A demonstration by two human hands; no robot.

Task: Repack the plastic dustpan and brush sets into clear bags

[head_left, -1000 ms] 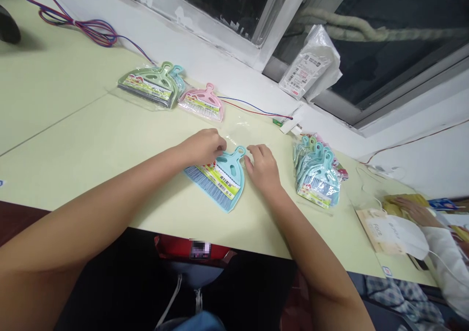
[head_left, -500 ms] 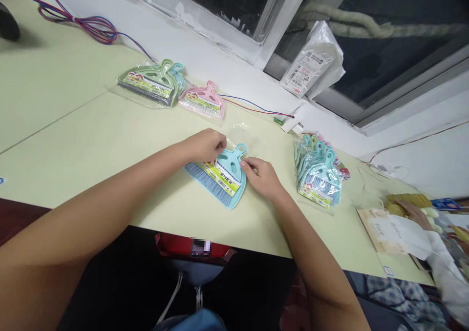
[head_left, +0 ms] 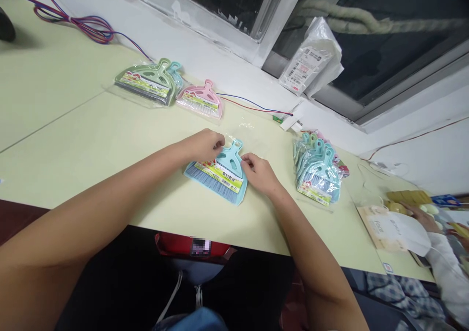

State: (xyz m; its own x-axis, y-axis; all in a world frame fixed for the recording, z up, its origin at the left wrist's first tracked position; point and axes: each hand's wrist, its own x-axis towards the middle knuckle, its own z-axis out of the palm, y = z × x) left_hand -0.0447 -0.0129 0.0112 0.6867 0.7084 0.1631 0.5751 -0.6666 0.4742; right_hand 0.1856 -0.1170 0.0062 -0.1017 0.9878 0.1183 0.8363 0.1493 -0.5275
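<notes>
A light blue dustpan and brush set (head_left: 231, 162) lies flat on the table before me, grey-blue bristles towards me and a yellow-green label across it. A thin clear plastic bag (head_left: 246, 124) shows as shiny wrinkles just beyond its handle. At the set's upper left, my left hand (head_left: 208, 145) is closed, its fingertips pinched beside the handle where the bag's near edge seems to lie. My right hand (head_left: 259, 174) is closed with thumb and forefinger at the dustpan's right edge; whether bag film is also between them is hard to see.
Bagged green (head_left: 148, 82) and pink (head_left: 201, 99) dustpan sets lie by the wall. Several bagged blue sets (head_left: 319, 172) overlap at the right. Coiled wires (head_left: 86, 28) run along the back. A white package (head_left: 306, 62) leans at the window. Another person's hand (head_left: 421, 218) is at far right.
The blue set has turned slightly, and its handle has shifted a little away from me and to the left. My right fingers are curled more tightly; my left hand has hardly moved.
</notes>
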